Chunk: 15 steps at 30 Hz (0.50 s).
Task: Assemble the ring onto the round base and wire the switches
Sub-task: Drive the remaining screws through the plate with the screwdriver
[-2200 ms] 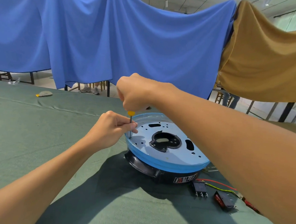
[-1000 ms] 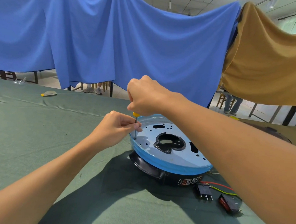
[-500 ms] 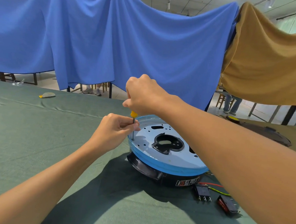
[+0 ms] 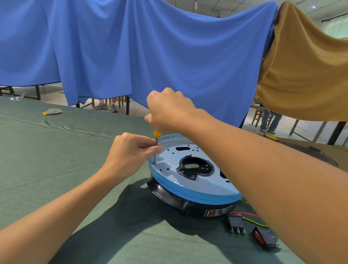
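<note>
A round black base (image 4: 187, 205) stands on the green table, topped by a light-blue ring plate (image 4: 198, 185) with several holes and a black centre opening. My right hand (image 4: 168, 111) is closed around the yellow handle of a screwdriver (image 4: 156, 140), held upright with its tip at a hole on the plate's left rim. My left hand (image 4: 127, 155) pinches the metal shaft just above the plate. Two rocker switches, one black (image 4: 236, 224) and one red (image 4: 264, 237), lie at the front right with red and yellow-green wires (image 4: 251, 218) leading under the base.
The green cloth table (image 4: 46, 165) stretches left and forward. A small pale object with a yellow edge (image 4: 52, 111) lies far left. Blue and mustard cloths hang behind. A dark round part (image 4: 309, 153) rests at the far right. A person's legs (image 4: 268, 120) show beyond.
Both hands stay on the screwdriver at the plate's left rim. My right hand has shifted slightly on the handle; the view itself has wobbled a little.
</note>
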Available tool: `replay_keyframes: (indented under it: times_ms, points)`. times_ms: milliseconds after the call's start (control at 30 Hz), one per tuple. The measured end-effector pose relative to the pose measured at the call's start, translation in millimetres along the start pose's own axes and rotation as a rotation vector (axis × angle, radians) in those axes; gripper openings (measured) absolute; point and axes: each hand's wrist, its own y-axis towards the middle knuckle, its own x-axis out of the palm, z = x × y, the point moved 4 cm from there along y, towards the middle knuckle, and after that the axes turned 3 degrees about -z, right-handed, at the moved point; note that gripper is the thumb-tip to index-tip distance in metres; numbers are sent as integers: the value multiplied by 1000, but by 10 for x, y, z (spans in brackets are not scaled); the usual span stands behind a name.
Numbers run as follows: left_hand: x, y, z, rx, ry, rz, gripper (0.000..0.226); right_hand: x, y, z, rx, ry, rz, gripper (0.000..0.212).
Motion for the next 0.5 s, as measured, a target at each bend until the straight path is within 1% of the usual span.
replay_keyframes:
  times_ms: [67, 133, 167, 233, 267, 333, 400, 500]
  points:
    - [0, 2, -8, -22, 3, 18, 11, 15, -2, -1, 9, -52, 8, 38]
    - [6, 10, 8, -16, 16, -10, 7, -10, 11, -5, -2, -7, -27, 38]
    - [7, 13, 19, -11, 23, -36, 6, -31, 16, -19, -21, 32, -55, 34]
    - [16, 18, 26, -13, 31, -101, 10, -61, 34, -35, -54, 103, -99, 14]
    - [23, 21, 21, -16, 29, -130, 13, -62, 39, -31, -55, 127, -109, 11]
    - [39, 14, 25, -17, 29, -159, 15, -36, 45, 6, -32, 122, -93, 19]
    - [40, 6, 15, -13, 18, -118, 12, 2, 44, 54, 5, 61, -67, 29]
    - [18, 1, 14, -20, 24, -51, 9, 27, 49, 81, 10, 7, -73, 35]
